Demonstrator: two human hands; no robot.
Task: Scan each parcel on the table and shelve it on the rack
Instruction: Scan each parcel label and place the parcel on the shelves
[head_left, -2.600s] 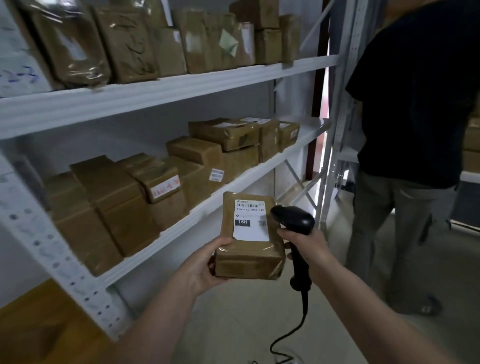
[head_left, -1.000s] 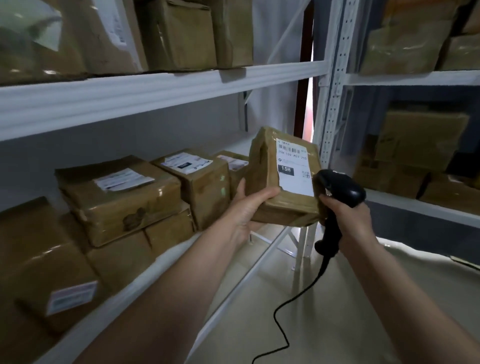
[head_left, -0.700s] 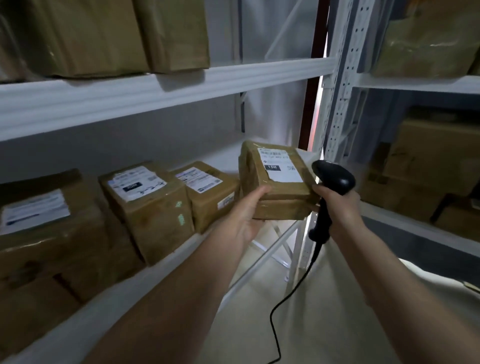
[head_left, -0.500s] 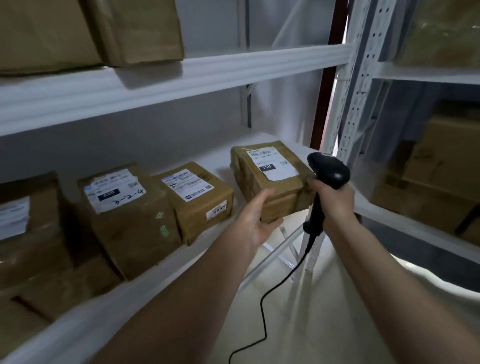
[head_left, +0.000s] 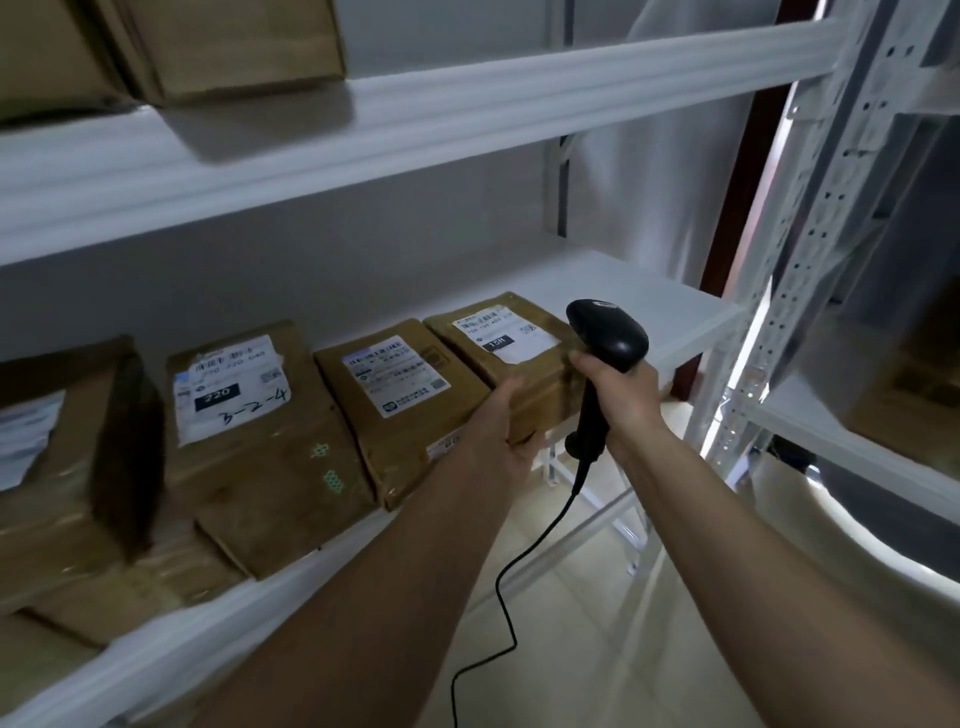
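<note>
On the middle shelf, right end: the parcel (head_left: 511, 358) lies label-up, its near end at the shelf's front edge, just right of a neighbouring box.
Parcel label: white, with a barcode and a dark tag reading "15H"; smaller print is illegible.
Left hand (head_left: 501, 441): at about 6 o'clock from the parcel, thumb on the top near corner and palm against the near face; the fingers are hidden, so the grip beneath cannot be told.
Right hand (head_left: 621, 395): at about 3 o'clock from the parcel, fingers wrapped firmly round the grip of the scanner (head_left: 605, 358), knuckles touching the parcel's right side.
Scanner: black, handheld, head uppermost and beside the parcel's right edge; its cable (head_left: 519, 582) trails down toward 6 o'clock.
Rack (head_left: 613, 78): white metal, with perforated uprights at 3 o'clock.
Middle box (head_left: 400, 400): at 9 o'clock from the parcel, touching or nearly so, white label up.
Box marked "220" (head_left: 260, 436): further toward 9 o'clock, handwriting on its label.
Upper shelf: a brown carton (head_left: 228, 47) at 11 o'clock.
Floor (head_left: 582, 623): pale tiles below the arms.
</note>
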